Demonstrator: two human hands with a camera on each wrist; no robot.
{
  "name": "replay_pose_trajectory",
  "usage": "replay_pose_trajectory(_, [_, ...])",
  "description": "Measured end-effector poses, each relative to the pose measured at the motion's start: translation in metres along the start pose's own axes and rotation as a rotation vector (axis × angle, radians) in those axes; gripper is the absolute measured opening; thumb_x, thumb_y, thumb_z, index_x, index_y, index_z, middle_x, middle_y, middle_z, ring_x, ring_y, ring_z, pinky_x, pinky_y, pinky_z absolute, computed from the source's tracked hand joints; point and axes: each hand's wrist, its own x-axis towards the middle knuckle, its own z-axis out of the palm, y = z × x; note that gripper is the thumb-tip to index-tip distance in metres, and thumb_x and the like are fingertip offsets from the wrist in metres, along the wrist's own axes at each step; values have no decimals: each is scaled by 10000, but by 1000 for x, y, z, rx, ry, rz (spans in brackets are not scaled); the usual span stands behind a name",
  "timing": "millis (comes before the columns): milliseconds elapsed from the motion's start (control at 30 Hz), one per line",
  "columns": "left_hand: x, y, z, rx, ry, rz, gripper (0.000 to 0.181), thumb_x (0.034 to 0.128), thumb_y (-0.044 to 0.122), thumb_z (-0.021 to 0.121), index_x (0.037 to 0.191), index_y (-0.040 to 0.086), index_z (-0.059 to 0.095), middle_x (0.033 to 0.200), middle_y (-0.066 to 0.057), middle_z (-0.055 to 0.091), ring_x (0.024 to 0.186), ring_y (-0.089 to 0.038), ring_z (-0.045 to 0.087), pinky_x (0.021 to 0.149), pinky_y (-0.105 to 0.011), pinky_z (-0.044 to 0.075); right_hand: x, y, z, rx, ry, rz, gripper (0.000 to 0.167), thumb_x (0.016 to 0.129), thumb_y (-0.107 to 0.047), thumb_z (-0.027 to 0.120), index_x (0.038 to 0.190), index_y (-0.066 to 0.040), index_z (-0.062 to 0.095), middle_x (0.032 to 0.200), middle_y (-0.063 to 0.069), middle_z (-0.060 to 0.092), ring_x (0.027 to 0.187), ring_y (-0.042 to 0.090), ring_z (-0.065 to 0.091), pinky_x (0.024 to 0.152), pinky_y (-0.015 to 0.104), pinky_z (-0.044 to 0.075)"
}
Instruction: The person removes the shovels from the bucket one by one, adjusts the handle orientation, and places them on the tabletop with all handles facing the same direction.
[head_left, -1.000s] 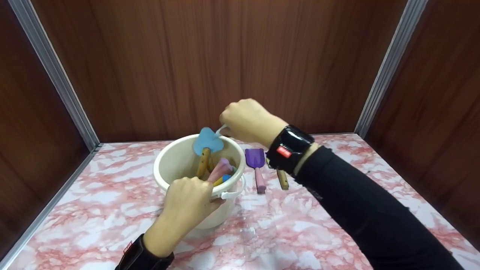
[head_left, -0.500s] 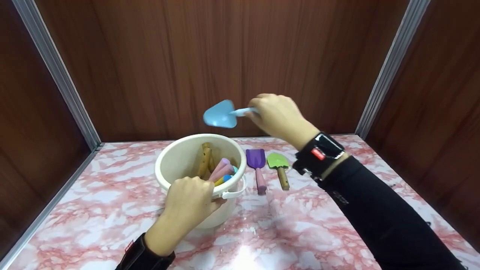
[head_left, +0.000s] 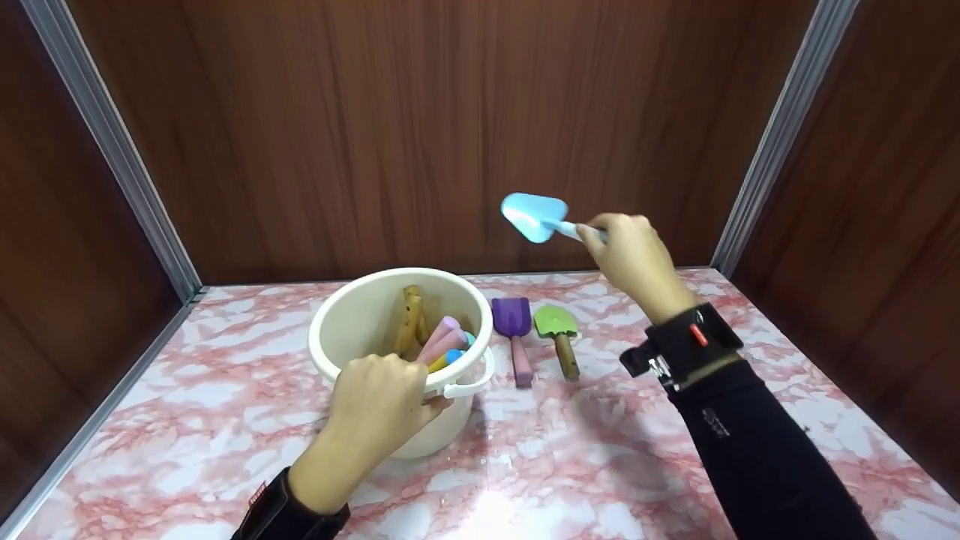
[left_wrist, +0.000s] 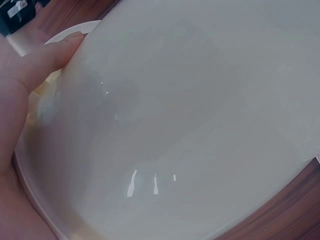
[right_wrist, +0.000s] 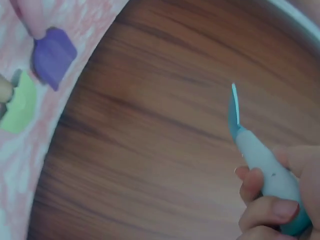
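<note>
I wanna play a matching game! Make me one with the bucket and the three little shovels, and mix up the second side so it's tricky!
Things:
1. Blue shovel
2. Purple shovel
3. Green shovel
4. Bucket

What fits:
A. Lies on the table and has a brown handle
B. Gripped by the left hand
C. Held up in the air by the right hand
D. Lies on the table and has a pink handle

Right pairs:
1 - C
2 - D
3 - A
4 - B
</note>
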Motion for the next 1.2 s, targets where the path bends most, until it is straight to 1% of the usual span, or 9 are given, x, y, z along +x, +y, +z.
replay_pose_trajectory(133, [0,0,-1,4,-8,1,537,667,488,978,577,137,582,502,-24,532,416,-227,530,382,-382,403,-10,23,9,40,17,105,356,1077,-269,623,1155,46,768,953,217,743,883,364,675,825,534,530])
replay_pose_trajectory(233, [-1,0,-2,-1,-13,0,525,679,487,974,587,135,596,504,-24,536,415,-224,523,384,-385,403,-19,38,15,53,-1,185,421,1082,-304,606,1195,78,741,1098,281,749,1030,433,703,925,575,529])
replay_pose_trajectory(333, [-1,0,-3,-3,-17,1,521,685,490,973,594,132,605,504,-23,534,414,-221,516,386,-381,403,-28,51,20,55,-29,251,469,1062,-354,632,1223,77,724,1149,291,735,1043,448,691,906,580,526])
replay_pose_trajectory(433, [0,0,-3,0,-18,-1,519,689,490,971,599,129,610,506,-24,535,415,-223,518,388,-381,404,-35,63,27,51,-47,278,479,1034,-368,673,1220,70,721,1068,262,725,931,397,666,818,544,520])
replay_pose_trajectory(567, [1,1,-4,-5,-25,-11,496,692,481,971,616,124,636,511,-32,548,423,-233,532,394,-387,407,-44,79,38,28,-84,309,409,1018,-344,686,1075,59,722,917,208,666,806,357,618,721,506,497])
replay_pose_trajectory(667, [1,3,-4,-11,-34,-18,482,687,478,976,627,122,656,515,-35,552,427,-237,536,397,-389,407,-53,90,47,19,-125,361,390,1026,-348,663,1007,40,700,910,217,659,782,352,610,694,506,494])
replay_pose_trajectory(900, [2,3,-3,-14,-27,-11,489,690,494,976,628,123,665,508,-27,544,420,-225,525,394,-379,404,-70,114,63,-2,-237,395,432,1052,-280,587,1048,145,661,1109,383,676,1004,508,678,896,607,525])
replay_pose_trajectory(1100, [0,2,-3,7,-8,-11,509,659,505,984,608,132,643,502,-27,541,415,-221,529,389,-381,404,-75,117,73,-3,-287,427,380,1043,-282,602,774,-17,557,915,280,655,922,437,656,896,597,513])
replay_pose_trajectory(1200, [0,3,-2,4,-5,-12,508,657,503,987,611,130,645,505,-28,543,420,-226,536,392,-381,404,-75,118,76,-7,-304,436,392,1047,-294,599,749,-45,541,947,304,659,924,423,649,910,598,513])
